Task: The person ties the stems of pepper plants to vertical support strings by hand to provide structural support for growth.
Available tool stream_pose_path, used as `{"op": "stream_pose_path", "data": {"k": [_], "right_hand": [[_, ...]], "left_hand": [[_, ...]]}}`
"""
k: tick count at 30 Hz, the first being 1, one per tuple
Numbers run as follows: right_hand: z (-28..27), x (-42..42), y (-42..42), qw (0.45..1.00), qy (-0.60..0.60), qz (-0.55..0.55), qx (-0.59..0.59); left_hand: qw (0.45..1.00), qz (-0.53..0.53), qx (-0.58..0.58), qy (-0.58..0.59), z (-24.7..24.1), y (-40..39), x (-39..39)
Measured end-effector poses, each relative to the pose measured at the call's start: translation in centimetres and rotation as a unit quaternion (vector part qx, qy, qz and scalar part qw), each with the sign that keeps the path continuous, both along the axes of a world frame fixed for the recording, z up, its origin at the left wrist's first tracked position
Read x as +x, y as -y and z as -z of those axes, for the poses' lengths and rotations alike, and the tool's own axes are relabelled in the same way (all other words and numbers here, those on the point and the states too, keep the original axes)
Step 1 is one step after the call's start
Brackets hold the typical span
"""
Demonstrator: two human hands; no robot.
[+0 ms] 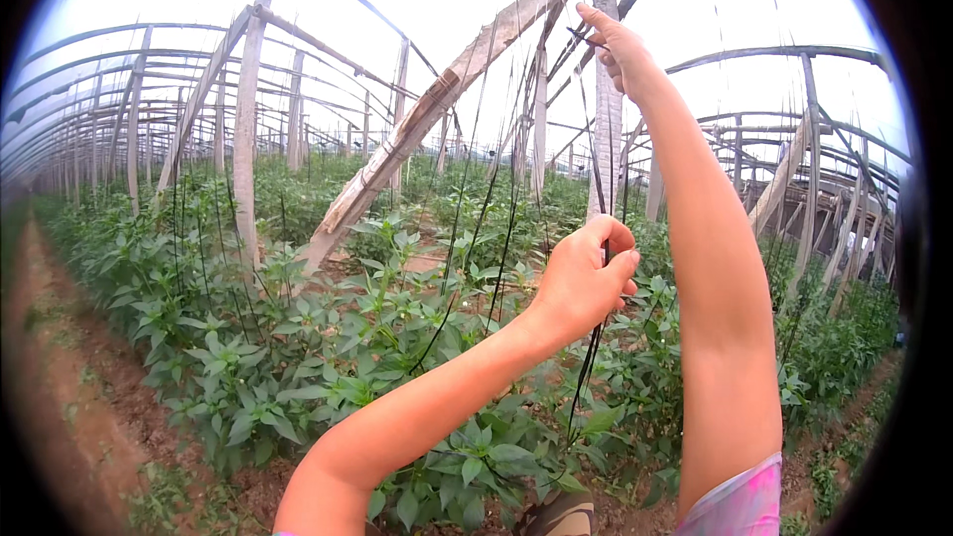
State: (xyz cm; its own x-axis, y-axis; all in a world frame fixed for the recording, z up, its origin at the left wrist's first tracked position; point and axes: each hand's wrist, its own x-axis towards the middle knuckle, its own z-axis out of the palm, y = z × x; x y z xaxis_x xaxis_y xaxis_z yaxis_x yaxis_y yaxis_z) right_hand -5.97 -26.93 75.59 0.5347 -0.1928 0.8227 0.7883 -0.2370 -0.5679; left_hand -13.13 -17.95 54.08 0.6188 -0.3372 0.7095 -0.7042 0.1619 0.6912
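Note:
Below the centre right, my left hand (588, 275) is closed around several black strings (590, 357), which hang down into the leafy green plants (476, 454). Higher up, my right hand (614, 52) is raised beside a pale upright post (604, 119), its index finger stretched out. A dark, thin piece (584, 37) crosses at its fingers; whether it is the end of a string or a tool is too small to tell. Dark strings run between the two hands in front of the post.
A slanting wooden beam (417, 119) leans up to the post's top from the left. More posts (247, 134) and curved frame poles stand around. Other black strings (505, 253) hang over the rows of plants. Bare soil paths (82, 387) run along the left and right.

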Motion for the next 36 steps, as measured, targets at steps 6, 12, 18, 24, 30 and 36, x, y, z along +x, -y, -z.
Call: {"op": "stream_pose_path", "data": {"k": [6, 12, 18, 24, 30, 36], "right_hand": [[-4.7, 4.6, 1.3, 0.961, -0.025, 0.212, -0.178], [-2.2, 2.1, 2.7, 0.984, 0.025, 0.126, -0.12], [0.8, -1.4, 2.3, 0.971, 0.039, 0.183, -0.146], [6.1, -3.6, 4.3, 0.958, -0.005, 0.187, -0.218], [10.4, -3.2, 3.7, 0.98, -0.019, 0.084, -0.18], [11.2, -2.7, 3.9, 0.994, -0.02, -0.016, -0.106]], "left_hand": [[0.999, 0.008, 0.033, 0.005, 1.5, 0.2, -1.4], [0.999, -0.001, 0.051, -0.005, 3.3, -0.3, -0.9], [0.997, -0.014, 0.078, 0.018, 5.3, 0.3, -0.4], [0.995, -0.034, 0.095, 0.016, 8.6, -0.3, -0.9], [0.991, -0.055, 0.106, 0.064, 11.7, 0.7, -0.5], [0.99, -0.056, 0.116, 0.051, 12.3, 1.2, -0.5]]}}
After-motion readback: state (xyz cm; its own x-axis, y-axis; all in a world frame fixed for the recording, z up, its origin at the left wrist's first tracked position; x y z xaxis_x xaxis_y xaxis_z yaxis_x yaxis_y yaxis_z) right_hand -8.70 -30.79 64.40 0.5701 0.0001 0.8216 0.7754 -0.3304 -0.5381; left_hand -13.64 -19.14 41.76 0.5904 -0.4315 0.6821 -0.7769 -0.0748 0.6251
